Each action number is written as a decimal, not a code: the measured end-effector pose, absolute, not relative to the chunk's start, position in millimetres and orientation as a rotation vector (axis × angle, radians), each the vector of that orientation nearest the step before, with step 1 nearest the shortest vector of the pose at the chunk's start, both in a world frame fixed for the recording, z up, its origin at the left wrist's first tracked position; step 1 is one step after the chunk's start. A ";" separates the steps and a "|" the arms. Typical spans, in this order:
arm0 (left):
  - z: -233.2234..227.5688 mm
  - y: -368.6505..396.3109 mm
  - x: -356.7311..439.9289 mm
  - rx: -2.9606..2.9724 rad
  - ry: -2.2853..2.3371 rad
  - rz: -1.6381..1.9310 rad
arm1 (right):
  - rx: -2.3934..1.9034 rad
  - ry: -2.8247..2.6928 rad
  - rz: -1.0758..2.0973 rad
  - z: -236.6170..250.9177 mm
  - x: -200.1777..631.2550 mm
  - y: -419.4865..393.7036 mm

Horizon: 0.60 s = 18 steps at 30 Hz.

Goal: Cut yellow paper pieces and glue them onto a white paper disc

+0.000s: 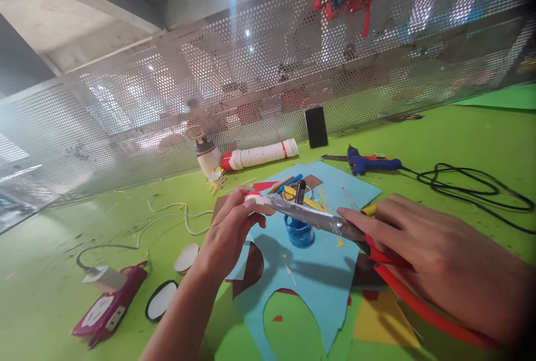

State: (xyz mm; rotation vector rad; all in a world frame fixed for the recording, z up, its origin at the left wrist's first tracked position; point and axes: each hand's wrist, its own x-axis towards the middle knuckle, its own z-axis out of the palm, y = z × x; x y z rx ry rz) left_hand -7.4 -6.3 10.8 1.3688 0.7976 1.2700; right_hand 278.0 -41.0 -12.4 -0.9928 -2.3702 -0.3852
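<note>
My left hand (224, 232) pinches a small white piece with a red edge (253, 197) between thumb and fingers. A large pair of scissors (312, 216) with red handles is gripped in my right hand (439, 249). Its blades point left, and the tips reach the small piece; whether they cut into it I cannot tell. Below the blades stands a small blue pot (300, 234) with a black marker (300, 191) upright above it. Both hands hover over a light blue sheet (285, 277) with a curved cut-out at its near edge.
On the green table, a blue glue gun (372, 163) with a looped black cord (435, 177) lies at right. A white roll (263, 154), a bottle (207, 158) and a phone (316, 127) are at the back. A purple power strip (111, 308) with a plugged charger (104, 280) sits left.
</note>
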 end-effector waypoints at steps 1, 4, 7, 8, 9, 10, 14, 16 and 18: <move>10.7 -5.9 -8.3 1.373 0.791 1.253 | -0.990 -2.369 -0.389 -12.0 278.0 -41.4; 11.2 -5.3 -10.8 1.383 0.745 1.196 | -0.991 -2.371 -0.386 -11.1 278.1 -41.9; 11.9 -5.4 -12.6 1.386 0.724 1.178 | -0.966 -2.394 -0.370 -10.3 279.4 -42.2; 12.0 -5.6 -13.0 1.382 0.729 1.176 | -0.965 -2.401 -0.356 -10.0 280.1 -42.3; 12.1 -5.7 -13.3 1.375 0.734 1.174 | -0.965 -2.410 -0.337 -9.6 281.0 -42.4; 12.1 -5.8 -13.6 1.370 0.736 1.170 | -0.970 -2.416 -0.319 -9.3 282.0 -42.4; 12.5 -5.3 -16.2 1.382 0.696 1.132 | -0.979 -2.422 -0.296 -7.6 285.7 -41.0; 12.7 -4.8 -18.7 1.422 0.683 1.106 | -0.984 -2.417 -0.323 -6.7 286.5 -39.8; 12.6 -4.1 -21.5 1.458 0.681 1.089 | -0.974 -2.421 -0.351 -5.9 287.0 -38.8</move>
